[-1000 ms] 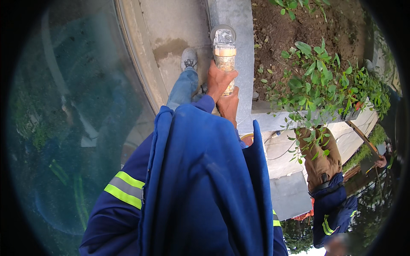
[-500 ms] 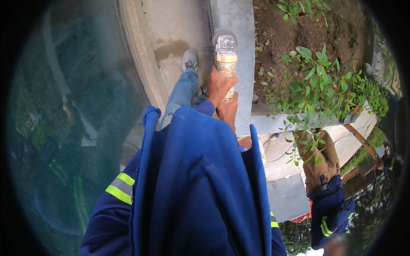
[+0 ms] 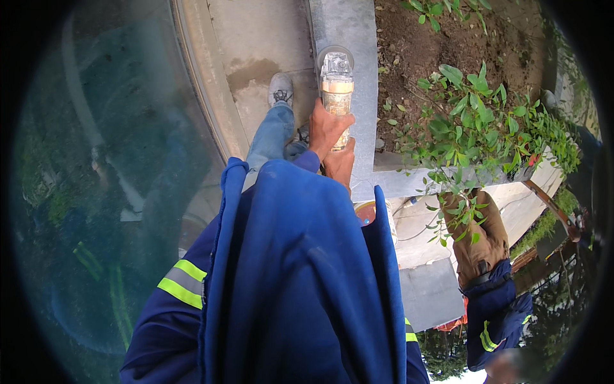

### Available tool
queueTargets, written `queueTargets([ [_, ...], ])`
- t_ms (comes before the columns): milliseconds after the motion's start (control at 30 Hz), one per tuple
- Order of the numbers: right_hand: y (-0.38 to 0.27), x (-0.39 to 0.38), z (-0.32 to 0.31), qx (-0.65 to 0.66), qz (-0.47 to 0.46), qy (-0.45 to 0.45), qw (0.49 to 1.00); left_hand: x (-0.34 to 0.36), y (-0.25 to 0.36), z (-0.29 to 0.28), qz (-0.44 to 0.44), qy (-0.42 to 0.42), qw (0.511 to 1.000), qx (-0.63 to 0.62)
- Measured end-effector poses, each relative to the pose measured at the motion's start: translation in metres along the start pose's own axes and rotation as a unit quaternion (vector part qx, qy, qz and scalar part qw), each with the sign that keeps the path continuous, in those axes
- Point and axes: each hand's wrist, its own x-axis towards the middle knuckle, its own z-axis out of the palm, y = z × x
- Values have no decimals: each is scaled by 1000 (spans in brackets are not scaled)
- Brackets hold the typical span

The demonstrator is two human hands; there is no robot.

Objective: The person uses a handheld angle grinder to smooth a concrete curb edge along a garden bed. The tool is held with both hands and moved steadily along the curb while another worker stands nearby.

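A dusty angle grinder (image 3: 337, 99) lies lengthwise over a grey stone ledge (image 3: 361, 83), its round disc (image 3: 323, 57) at the far end, close to the ledge's left edge. My left hand (image 3: 329, 128) is closed around the middle of the grinder's body. Behind it, nearer to me, my right hand (image 3: 339, 165) grips the rear end, with part of its fingers hidden. Whether the disc touches the stone I cannot tell.
Left of the ledge runs a paved strip (image 3: 252, 32) with my shoe (image 3: 281, 89) on it, beside a large glass pane (image 3: 121, 160). Soil (image 3: 409, 64) and a leafy shrub (image 3: 473, 121) border the right. A co-worker (image 3: 486, 281) stands at the lower right near a bucket (image 3: 366, 212).
The view has shifted slightly, and the ledge and grinder appear a little further left. Both hands keep their hold on the angle grinder.
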Motion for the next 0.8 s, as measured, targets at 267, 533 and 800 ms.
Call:
queueTargets([
  [267, -12, 0, -3, -41, 52, -30, 997, 4, -3, -3, -11, 3, 1000, 1],
  [533, -2, 2, 1, 1, 2, -9, 1000, 0, 9, -3, -17, 21, 999, 17],
  [800, -2, -10, 1, 0, 43, -8, 999, -8, -5, -1, -30, 9, 999, 44],
])
